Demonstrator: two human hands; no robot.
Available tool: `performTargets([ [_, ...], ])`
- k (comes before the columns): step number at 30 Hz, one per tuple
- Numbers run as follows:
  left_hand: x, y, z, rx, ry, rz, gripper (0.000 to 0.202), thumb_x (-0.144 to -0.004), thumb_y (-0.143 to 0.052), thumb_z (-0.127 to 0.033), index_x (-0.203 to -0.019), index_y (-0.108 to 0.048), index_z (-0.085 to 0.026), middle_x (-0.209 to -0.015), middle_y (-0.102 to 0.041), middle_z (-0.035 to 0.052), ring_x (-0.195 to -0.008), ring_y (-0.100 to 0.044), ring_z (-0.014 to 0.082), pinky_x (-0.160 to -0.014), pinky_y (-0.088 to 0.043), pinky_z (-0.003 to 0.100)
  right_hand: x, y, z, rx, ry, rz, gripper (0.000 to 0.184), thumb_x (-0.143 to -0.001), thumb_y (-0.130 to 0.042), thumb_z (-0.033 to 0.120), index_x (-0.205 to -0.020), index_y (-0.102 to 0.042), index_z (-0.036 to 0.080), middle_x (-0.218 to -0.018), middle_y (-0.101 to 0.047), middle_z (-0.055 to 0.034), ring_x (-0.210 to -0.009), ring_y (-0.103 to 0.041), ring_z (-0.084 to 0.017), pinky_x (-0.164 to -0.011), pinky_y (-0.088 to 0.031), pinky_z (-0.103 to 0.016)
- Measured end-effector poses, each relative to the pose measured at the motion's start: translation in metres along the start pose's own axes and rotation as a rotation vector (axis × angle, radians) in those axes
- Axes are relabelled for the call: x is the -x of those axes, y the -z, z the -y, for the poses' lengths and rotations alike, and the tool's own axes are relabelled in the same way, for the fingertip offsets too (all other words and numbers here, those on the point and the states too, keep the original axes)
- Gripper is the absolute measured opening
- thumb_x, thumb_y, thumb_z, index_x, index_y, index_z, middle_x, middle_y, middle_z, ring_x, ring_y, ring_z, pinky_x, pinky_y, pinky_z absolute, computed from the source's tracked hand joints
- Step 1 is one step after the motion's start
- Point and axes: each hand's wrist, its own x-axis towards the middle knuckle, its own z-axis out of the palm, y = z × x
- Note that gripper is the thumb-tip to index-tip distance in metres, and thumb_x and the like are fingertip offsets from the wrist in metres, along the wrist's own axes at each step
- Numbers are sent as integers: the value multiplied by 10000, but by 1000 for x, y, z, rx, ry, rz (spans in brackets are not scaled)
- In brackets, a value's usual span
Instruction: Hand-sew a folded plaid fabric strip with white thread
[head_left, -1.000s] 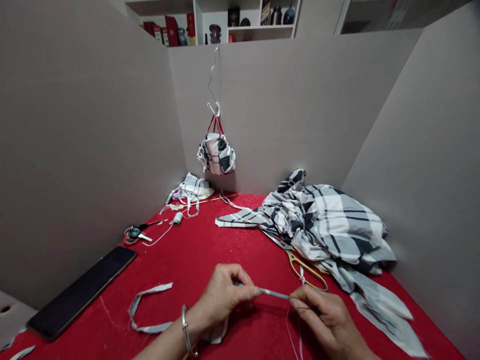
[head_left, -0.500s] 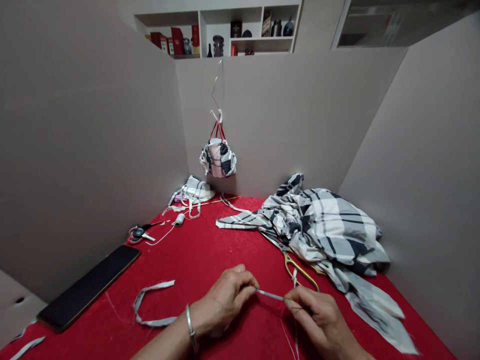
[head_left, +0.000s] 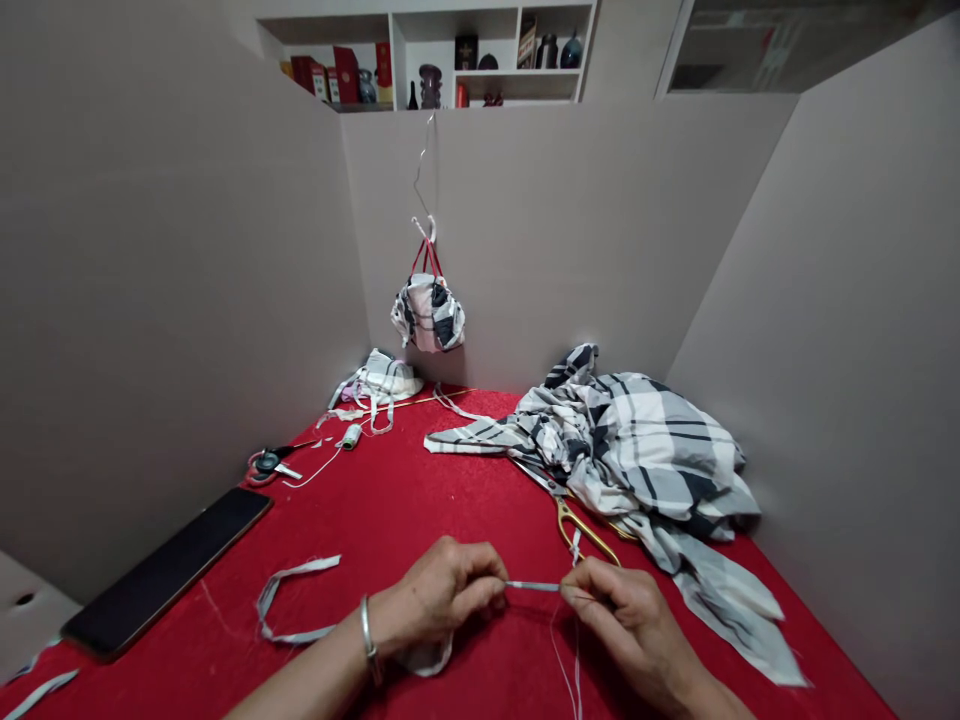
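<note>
My left hand point(head_left: 442, 590) is closed, pinching one end of a narrow grey fabric strip point(head_left: 534, 586) above the red table point(head_left: 420, 500). My right hand point(head_left: 630, 620) pinches the strip's other end, so it runs taut between the two hands. A thin white thread point(head_left: 576, 665) hangs down from my right fingers. More of the grey strip point(head_left: 289, 600) curls on the table to the left of my left wrist, which wears a metal bangle.
Gold-handled scissors point(head_left: 581, 525) lie just beyond my hands, partly under a heap of plaid cloth point(head_left: 637, 450). A dark phone point(head_left: 165, 570) lies at the left. Small scissors point(head_left: 270, 463), a thread spool point(head_left: 350, 436) and scraps sit further back. A cloth bundle point(head_left: 429, 312) hangs on the back wall.
Both hands have kept their pinch on the strip and drawn slightly closer, so the taut stretch is shorter. The view shifted a little.
</note>
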Motion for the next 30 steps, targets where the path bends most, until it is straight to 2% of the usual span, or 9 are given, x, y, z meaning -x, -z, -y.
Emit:
performTargets([
  [3,-1,1,3,73,43,22,220,-875,-423,-257,-896,-600,-128,-748,-645,38,-651,-582,122,-588,-435,197,1,-1,3,-24,-1,7,252,-859,-411,266,-649,-522,182,-557,-488,21,-512,-475,-125,-509,-325,-220],
  [7,-8,7,-3,-452,-110,-71,89,-771,-561,-173,-727,-637,-158,-861,-598,34,-808,-522,151,-722,-391,241,0,-2,4,-43,-6,22,238,-843,-420,250,-640,-520,177,-561,-489,20,-519,-470,-124,-510,-312,-224],
  [10,-14,12,-13,-669,-145,-1,139,-788,-534,-149,-676,-617,-158,-795,-559,21,-694,-484,115,-625,-359,202,-2,2,3,-85,-42,19,233,-827,-421,252,-645,-539,167,-571,-467,21,-532,-447,-123,-520,-305,-230],
  [12,-16,14,-19,-637,-158,59,162,-828,-501,-171,-722,-624,-165,-750,-551,12,-647,-476,100,-577,-345,181,-3,5,3,-119,-110,20,211,-812,-457,295,-776,-608,153,-537,-382,51,-503,-388,-116,-499,-273,-232],
  [15,-14,18,-25,-580,-132,27,166,-847,-471,-154,-828,-634,-173,-764,-570,18,-689,-506,107,-615,-363,175,-4,6,4,-169,-241,43,369,-760,-534,343,-1045,-611,123,-518,-233,87,-472,-266,-102,-466,-193,-232],
  [21,-2,23,-31,-551,-41,-106,175,-794,-440,-97,-771,-604,-154,-818,-585,35,-694,-526,114,-616,-380,186,-5,-7,0,-225,-341,171,464,-656,-530,173,-1108,-601,97,-539,-256,77,-500,-258,-98,-463,-188,-224],
  [23,1,22,-32,-464,3,-131,192,-764,-416,-77,-768,-593,-151,-772,-595,21,-648,-538,105,-582,-380,178,-4,-11,-4,-205,-327,184,420,-659,-526,160,-1066,-617,106,-536,-297,72,-503,-289,-101,-463,-205,-219],
  [26,2,18,-30,-270,110,-133,242,-726,-380,-75,-796,-597,-155,-636,-598,-12,-548,-548,97,-507,-366,166,-4,-13,-9,-174,-268,172,200,-756,-514,234,-847,-659,132,-553,-436,39,-529,-381,-110,-488,-274,-210],
  [30,0,12,-22,-65,281,-214,217,-700,-454,-166,-807,-639,-131,-544,-578,-17,-489,-536,114,-448,-357,177,-5,-13,-11,-104,-130,111,267,-838,-464,292,-669,-612,149,-555,-498,27,-535,-438,-113,-503,-313,-203],
])
